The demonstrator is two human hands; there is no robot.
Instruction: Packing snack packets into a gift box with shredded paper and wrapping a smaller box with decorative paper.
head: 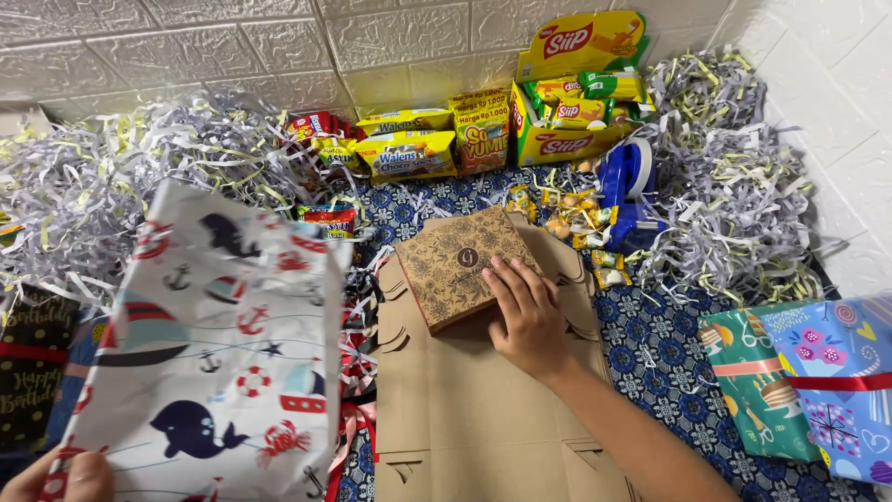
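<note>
The right hand lies flat, fingers spread a little, pressing on the near right corner of a small brown patterned box; it grips nothing. The box sits tilted on a flattened cardboard sheet, which runs from under the palm toward the person.

The left hand shows only at the lower left edge, its fingers pinching the bottom corner of a sheet of wrapping paper printed with whales, anchors, boats and crabs. The paper rises from that hand and leans up and to the right, well apart from the right hand.

Just beyond the right hand's fingertips lie loose small candies and a blue tape dispenser. Farther off, against the white brick-pattern wall, stand yellow snack packets and an open yellow carton of wafers. Shredded paper is heaped to the right of the dispenser and again to the left beyond the wrapping paper.

To the right of the right forearm lie two wrapped gifts, one green, one blue with a red ribbon. Beside the left hand, at the left edge, sits a black gift bag. A blue patterned cloth covers the floor beneath everything.
</note>
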